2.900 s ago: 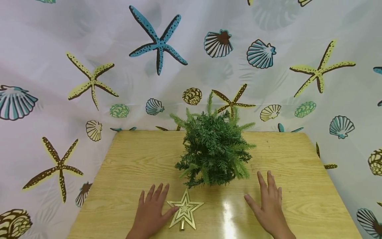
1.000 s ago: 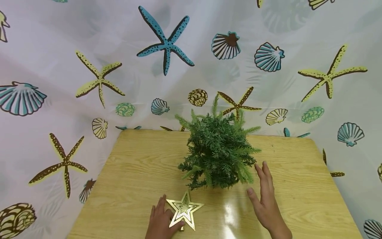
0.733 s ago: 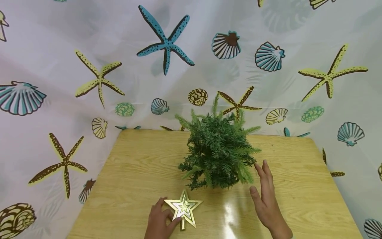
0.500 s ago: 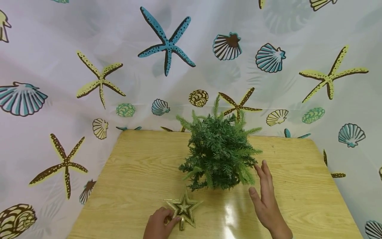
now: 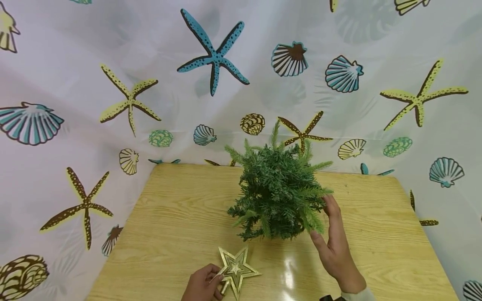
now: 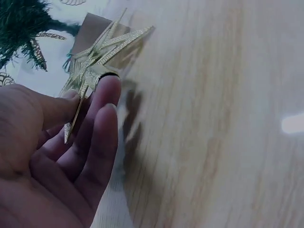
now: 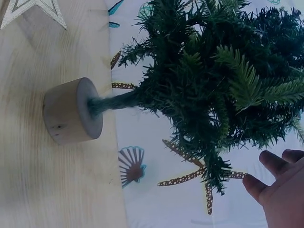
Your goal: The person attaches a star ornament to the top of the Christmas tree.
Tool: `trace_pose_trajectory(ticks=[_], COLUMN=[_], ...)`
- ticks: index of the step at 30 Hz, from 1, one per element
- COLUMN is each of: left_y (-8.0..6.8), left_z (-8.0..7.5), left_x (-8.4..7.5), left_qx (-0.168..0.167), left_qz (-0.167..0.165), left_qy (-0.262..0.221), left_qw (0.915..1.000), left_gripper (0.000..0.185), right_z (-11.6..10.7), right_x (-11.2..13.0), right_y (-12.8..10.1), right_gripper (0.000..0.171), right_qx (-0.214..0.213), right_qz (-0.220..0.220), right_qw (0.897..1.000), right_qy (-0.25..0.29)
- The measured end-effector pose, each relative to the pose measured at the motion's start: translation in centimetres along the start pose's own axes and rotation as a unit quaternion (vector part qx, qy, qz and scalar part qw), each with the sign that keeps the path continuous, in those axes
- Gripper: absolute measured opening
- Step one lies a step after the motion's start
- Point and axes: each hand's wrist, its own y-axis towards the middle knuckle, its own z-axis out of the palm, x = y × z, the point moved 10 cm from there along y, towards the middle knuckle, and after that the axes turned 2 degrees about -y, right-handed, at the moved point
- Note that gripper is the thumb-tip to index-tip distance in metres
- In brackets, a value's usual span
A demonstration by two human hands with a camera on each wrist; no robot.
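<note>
A gold star tree topper (image 5: 235, 269) with a short tube is tilted above the table in front of the tree. My left hand (image 5: 203, 284) pinches it between thumb and fingers near the tube; the left wrist view shows the star (image 6: 90, 59) almost edge-on. Behind it stands a small artificial Christmas tree (image 5: 276, 188) with green branches. My right hand (image 5: 337, 246) is at the tree's right side, thumb apart and fingertips at the outer branches, partly hidden by them. In the right wrist view, the tree's round wooden base (image 7: 71, 111) shows below a thin trunk.
The wooden table (image 5: 180, 209) carries the tree near its middle. A white cloth curtain (image 5: 241, 42) printed with starfish and shells hangs around the back and sides. A dark object (image 5: 329, 298) shows at the bottom edge beside the right sleeve (image 5: 359, 295).
My left hand has gone from lying flat beside the star to pinching it, and the star has been lifted and turned. My right hand has moved in to the tree's branches.
</note>
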Motion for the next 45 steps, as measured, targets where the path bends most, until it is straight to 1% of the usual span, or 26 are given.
trace_pose_trajectory(ticks=[3, 6, 8, 10, 13, 16, 18, 21, 23, 24, 26, 28, 30, 31, 32, 34, 40, 45], left_y=[-0.1, -0.2, -0.2, -0.2, 0.1, 0.3, 0.5, 0.6, 0.6, 0.7, 0.7, 0.7, 0.8, 0.8, 0.8, 0.8, 0.6, 0.2], left_z=[0.3, 0.6, 0.7, 0.7, 0.6, 0.3, 0.2, -0.4, -0.7, -0.9, -1.1, -1.2, -1.4, -1.5, -1.6, -1.8, -2.5, -3.1], left_x=[0.2, 0.4, 0.5, 0.5, 0.4, 0.1, -0.2, -0.7, -0.7, -0.6, -0.5, -0.4, -0.6, -0.6, -0.7, -0.9, -1.9, -2.3], left_qx=[0.017, 0.031, 0.036, 0.038, 0.038, 0.035, 0.027, 0.008, -0.005, -0.009, -0.018, -0.021, -0.028, -0.032, -0.037, -0.046, -0.070, -0.093], left_qz=[-0.019, -0.037, -0.049, -0.050, -0.045, -0.027, -0.009, 0.013, 0.009, 0.005, -0.007, -0.019, -0.023, -0.024, -0.025, -0.025, -0.015, -0.019], left_qy=[-0.038, -0.085, -0.112, -0.124, -0.112, -0.092, -0.078, -0.059, -0.055, -0.053, -0.052, -0.054, -0.049, -0.047, -0.048, -0.050, -0.052, -0.060], left_qw=[0.9990, 0.9952, 0.9918, 0.9902, 0.9919, 0.9948, 0.9965, 0.9981, 0.9984, 0.9985, 0.9985, 0.9982, 0.9981, 0.9981, 0.9979, 0.9974, 0.9961, 0.9937], left_gripper=[0.022, 0.029, 0.032, 0.034, 0.032, 0.032, 0.031, 0.028, 0.027, 0.027, 0.028, 0.031, 0.033, 0.033, 0.033, 0.033, 0.030, 0.029], right_z=[0.3, 0.3, 0.3, 0.1, -0.3, -0.5, -0.6, -0.6, -0.6, -0.6, -0.7, -0.8, -0.9, -0.9, -0.9, -0.9, -0.9, -0.9], right_x=[0.1, 0.1, 0.4, 1.1, 2.7, 4.2, 4.4, 3.7, 3.2, 3.2, 3.8, 4.6, 5.5, 5.9, 6.1, 6.5, 7.5, 7.9], right_y=[0.3, 0.6, 0.8, 1.3, 1.9, 2.4, 2.6, 2.8, 3.0, 3.0, 3.3, 3.5, 3.7, 3.8, 3.9, 4.0, 4.4, 4.8], right_gripper=[0.079, 0.081, 0.080, 0.078, 0.073, 0.067, 0.060, 0.052, 0.050, 0.052, 0.054, 0.061, 0.066, 0.064, 0.066, 0.067, 0.070, 0.071], right_qx=[0.012, 0.019, 0.018, 0.013, 0.003, -0.008, -0.011, -0.013, -0.013, -0.013, -0.016, -0.018, -0.019, -0.020, -0.021, -0.024, -0.031, -0.030], right_qz=[0.010, 0.017, 0.012, -0.006, -0.044, -0.075, -0.076, -0.069, -0.059, -0.055, -0.052, -0.047, -0.045, -0.044, -0.044, -0.053, -0.102, -0.117], right_qw=[1.000, 1.000, 1.000, 1.000, 0.999, 0.997, 0.997, 0.997, 0.998, 0.998, 0.998, 0.998, 0.998, 0.999, 0.999, 0.998, 0.994, 0.993], right_qy=[-0.001, -0.004, -0.007, -0.008, -0.009, -0.010, -0.017, -0.028, -0.033, -0.035, -0.032, -0.030, -0.026, -0.023, -0.022, -0.021, -0.026, -0.016])
